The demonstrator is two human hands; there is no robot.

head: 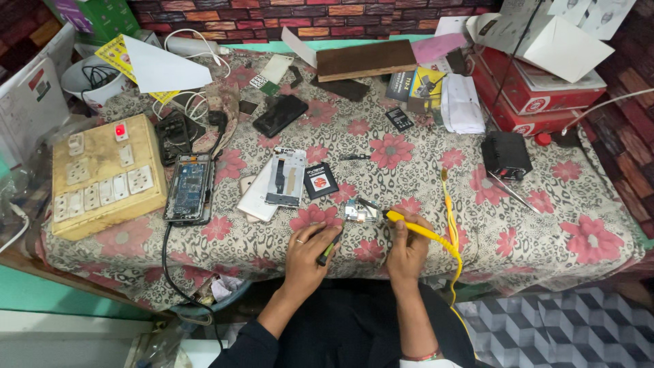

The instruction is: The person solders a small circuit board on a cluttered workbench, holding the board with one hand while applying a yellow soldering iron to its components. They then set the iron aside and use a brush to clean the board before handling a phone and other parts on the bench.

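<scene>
Soldering here centres on a small circuit board (359, 212) that lies flat on the flowered cloth (518, 232) of the table, just ahead of both hands. The right hand (407, 251) is closed around a yellow soldering iron (409, 227), its dark tip angled down and left so that it meets or nearly meets the board's near edge; its yellow cord (452, 238) loops off to the right over the table's front. The left hand (308, 259) is curled on a thin dark tool with a green end (328, 250), which could be tweezers or a small driver, too small to tell, pointing toward the board but not quite reaching it. An opened phone with its blue board showing (189, 188) sits well to the left beside a cream switch-and-socket board (105, 175), and a white phone panel (286, 178) lies just behind the work. To do this well, I would judge that the left tool should pin the little board so it cannot slide on the soft cloth, the wrists should rest on the table edge, and the tip should touch only the joint briefly, with the cord kept clear of the loose parts
</scene>
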